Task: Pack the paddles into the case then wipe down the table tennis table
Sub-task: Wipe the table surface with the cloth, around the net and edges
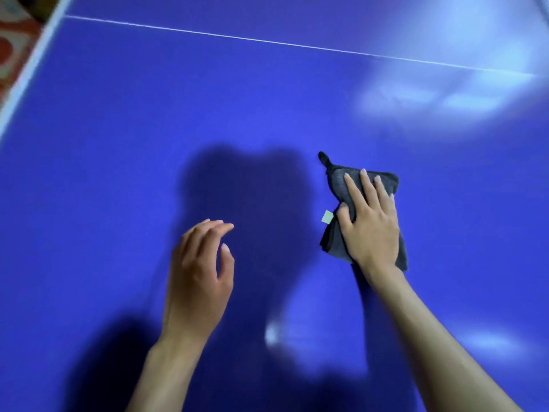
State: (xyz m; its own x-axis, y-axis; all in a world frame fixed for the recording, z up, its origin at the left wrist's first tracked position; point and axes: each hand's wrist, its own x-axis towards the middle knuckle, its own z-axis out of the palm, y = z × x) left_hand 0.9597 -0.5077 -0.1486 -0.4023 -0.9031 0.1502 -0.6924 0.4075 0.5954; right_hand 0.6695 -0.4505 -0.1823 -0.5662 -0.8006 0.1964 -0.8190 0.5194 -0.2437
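Blue surface: the counter (118,120) is a table tennis table top, deep blue, filling almost the whole view.
White lines: a thin white line (267,41) crosses the far part of the top from upper left to right; a broader white edge band (28,72) runs along the left border.
Cloth: a dark grey folded cloth (337,185) lies flat on the blue top, right of centre, with a small twisted corner sticking out at its far left end.
Tag: a small pale green tag (327,217) pokes out of the cloth's left side, beside the thumb.
Right hand: the right hand (370,221) lies palm down on the cloth, fingers straight and slightly spread across it, pressing it to the top; the thumb sits bent at the cloth's left edge.
Left hand: the left hand (197,275) is held over the bare blue top, well apart from the cloth, fingers loosely curved and holding nothing; whether it touches the surface I cannot tell.
Shadows: dark shadows of the arms and body fall on the top between and below the two hands.
Glare: pale light patches shine at the upper right and lower right of the top.
Floor: a strip of red and cream patterned covering (13,40) shows past the table's left edge, blurred.
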